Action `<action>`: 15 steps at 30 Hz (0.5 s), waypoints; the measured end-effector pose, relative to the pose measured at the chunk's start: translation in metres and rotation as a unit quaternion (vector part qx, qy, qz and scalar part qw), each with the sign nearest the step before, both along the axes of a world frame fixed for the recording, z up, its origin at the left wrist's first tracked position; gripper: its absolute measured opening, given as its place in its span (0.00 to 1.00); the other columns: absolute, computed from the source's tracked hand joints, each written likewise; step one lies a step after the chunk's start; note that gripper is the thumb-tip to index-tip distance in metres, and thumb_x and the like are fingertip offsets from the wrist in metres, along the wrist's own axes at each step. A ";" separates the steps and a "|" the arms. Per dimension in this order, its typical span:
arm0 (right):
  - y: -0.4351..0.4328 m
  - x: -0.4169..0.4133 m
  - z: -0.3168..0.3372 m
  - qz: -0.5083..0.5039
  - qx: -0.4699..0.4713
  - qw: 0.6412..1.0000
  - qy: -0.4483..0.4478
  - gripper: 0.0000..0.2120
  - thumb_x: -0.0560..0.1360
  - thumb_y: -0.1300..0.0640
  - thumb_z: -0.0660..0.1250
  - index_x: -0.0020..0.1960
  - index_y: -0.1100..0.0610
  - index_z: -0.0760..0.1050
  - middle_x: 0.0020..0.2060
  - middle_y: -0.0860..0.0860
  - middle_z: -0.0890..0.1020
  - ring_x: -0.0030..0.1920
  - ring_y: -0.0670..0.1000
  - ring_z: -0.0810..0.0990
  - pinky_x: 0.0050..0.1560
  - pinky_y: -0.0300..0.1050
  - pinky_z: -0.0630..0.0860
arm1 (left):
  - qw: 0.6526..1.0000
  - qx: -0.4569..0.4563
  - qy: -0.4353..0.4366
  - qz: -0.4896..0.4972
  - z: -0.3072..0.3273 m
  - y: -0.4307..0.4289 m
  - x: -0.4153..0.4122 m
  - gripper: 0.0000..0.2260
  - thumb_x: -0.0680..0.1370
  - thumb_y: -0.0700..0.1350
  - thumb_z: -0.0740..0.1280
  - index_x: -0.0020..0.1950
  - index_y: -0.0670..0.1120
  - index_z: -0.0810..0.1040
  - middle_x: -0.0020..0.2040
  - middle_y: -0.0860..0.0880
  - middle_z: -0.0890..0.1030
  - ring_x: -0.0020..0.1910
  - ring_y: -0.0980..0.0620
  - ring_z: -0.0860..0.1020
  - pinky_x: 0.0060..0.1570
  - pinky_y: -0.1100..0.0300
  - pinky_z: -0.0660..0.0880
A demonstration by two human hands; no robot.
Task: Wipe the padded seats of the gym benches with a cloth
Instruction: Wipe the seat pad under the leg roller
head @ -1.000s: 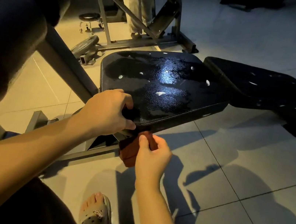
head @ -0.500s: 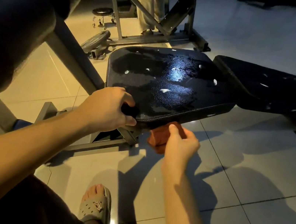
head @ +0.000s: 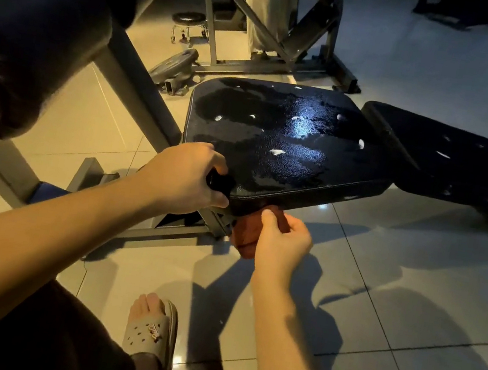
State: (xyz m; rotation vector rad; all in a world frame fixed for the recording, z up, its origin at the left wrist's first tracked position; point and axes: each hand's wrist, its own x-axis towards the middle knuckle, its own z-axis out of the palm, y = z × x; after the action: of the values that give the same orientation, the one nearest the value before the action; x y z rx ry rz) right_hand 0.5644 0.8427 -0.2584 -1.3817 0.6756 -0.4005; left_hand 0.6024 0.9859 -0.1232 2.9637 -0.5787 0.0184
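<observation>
Black bench — lengthwise left-to-right, cloth beneath

- Seat pad: black pebbled vinyl, roughly square, patchy glossy sheen, dotted with small white nicks.
- Back pad: black, duller, with the same white nicks, lying just beside the seat pad's right edge.
- Cloth: reddish-brown, bunched, against the seat pad's near underside, gripped by the right hand.
</observation>
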 end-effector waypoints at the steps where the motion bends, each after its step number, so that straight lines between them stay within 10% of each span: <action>1: 0.004 -0.002 0.003 0.006 -0.005 1.000 -0.003 0.12 0.76 0.54 0.73 0.57 0.57 0.80 0.48 0.52 0.83 0.49 0.53 0.82 0.38 0.38 0.76 | 1.000 0.004 0.003 -0.001 0.000 0.000 -0.001 0.22 0.74 0.59 0.75 0.65 0.52 0.79 0.58 0.52 0.77 0.54 0.52 0.77 0.44 0.61 0.75; 15: -0.003 0.004 -0.006 -0.022 0.022 0.999 0.036 0.07 0.75 0.55 0.74 0.50 0.55 0.81 0.44 0.51 0.84 0.47 0.54 0.83 0.48 0.59 0.84 | 1.000 -0.005 -0.030 0.003 -0.006 -0.001 0.004 0.18 0.75 0.58 0.74 0.61 0.52 0.80 0.58 0.53 0.77 0.54 0.53 0.75 0.45 0.59 0.69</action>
State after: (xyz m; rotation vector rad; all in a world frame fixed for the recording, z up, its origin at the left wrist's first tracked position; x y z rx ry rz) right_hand 0.5683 0.8397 -0.2643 -1.3458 0.7711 -0.3703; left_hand 0.6067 0.9851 -0.1287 2.9638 -0.5758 0.1103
